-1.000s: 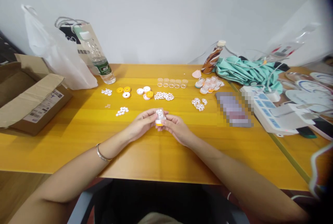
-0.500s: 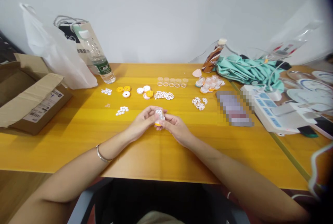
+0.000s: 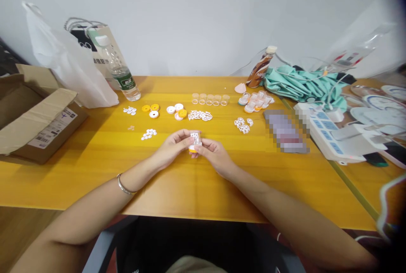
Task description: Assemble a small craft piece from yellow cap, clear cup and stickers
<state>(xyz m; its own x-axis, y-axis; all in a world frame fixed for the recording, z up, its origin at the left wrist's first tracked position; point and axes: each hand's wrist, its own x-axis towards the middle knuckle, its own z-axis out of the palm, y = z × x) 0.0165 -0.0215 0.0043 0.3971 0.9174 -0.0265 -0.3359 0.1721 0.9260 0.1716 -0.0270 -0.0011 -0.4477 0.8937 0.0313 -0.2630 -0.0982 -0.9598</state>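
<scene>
Between both my hands is a small clear plastic container (image 3: 196, 138) with a yellow-and-white base and a white patterned piece showing inside. My left hand (image 3: 177, 145) grips it from the left, thumb across its front. From the right, my right hand (image 3: 213, 154) pinches it near the base. Just beyond lie white openwork pieces (image 3: 200, 115) and a row of clear cups (image 3: 210, 100). Round white and yellow caps (image 3: 179, 111) sit left of these. Small white discs (image 3: 149, 134) lie to the left of my hands.
A cardboard box (image 3: 41, 125), a white plastic bag (image 3: 69, 65) and a water bottle (image 3: 126, 81) stand left. To the right are finished-looking clear containers (image 3: 257, 102), more openwork pieces (image 3: 243, 125), a brown bottle (image 3: 260, 69), green cloth (image 3: 301, 84) and a power strip (image 3: 328, 135).
The left thumb has drawn back slightly from the clear container, showing more of its front. Both hands stay in nearly the same place.
</scene>
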